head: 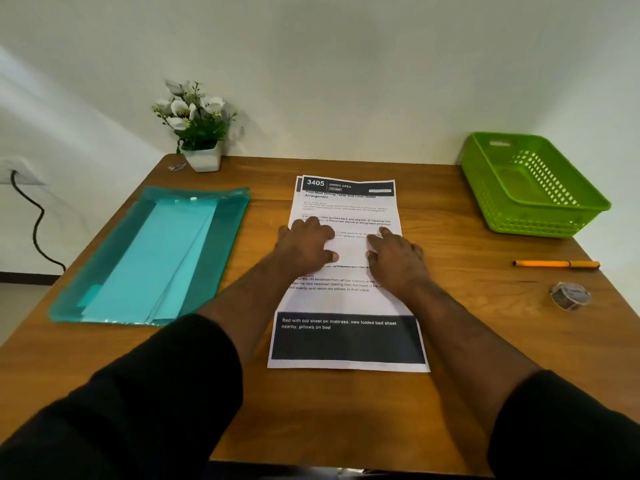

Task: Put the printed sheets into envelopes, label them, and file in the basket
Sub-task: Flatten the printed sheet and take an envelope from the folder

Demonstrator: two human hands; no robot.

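- Plainly, the task is at its start: the printed sheets (346, 299) lie stacked mid-desk, none enveloped, and the green basket (540, 216) at the far right holds nothing visible.
- Envelopes (156, 265) sit inside the teal folder (228, 216) on the left; the pen (557, 264) and tape roll (569, 295) lie untouched on the right.
- Left hand (306, 242) and right hand (394, 252) press on the sheets, fingers bent, thumbs facing; neither grip holds anything.

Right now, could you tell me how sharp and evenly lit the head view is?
Head view: soft, even light, faint shadows; wide-angle bending curves the table edges; large print on the printed sheets reads clearly, small text blurs; the folder shows mild sheen; sleeves go dark.
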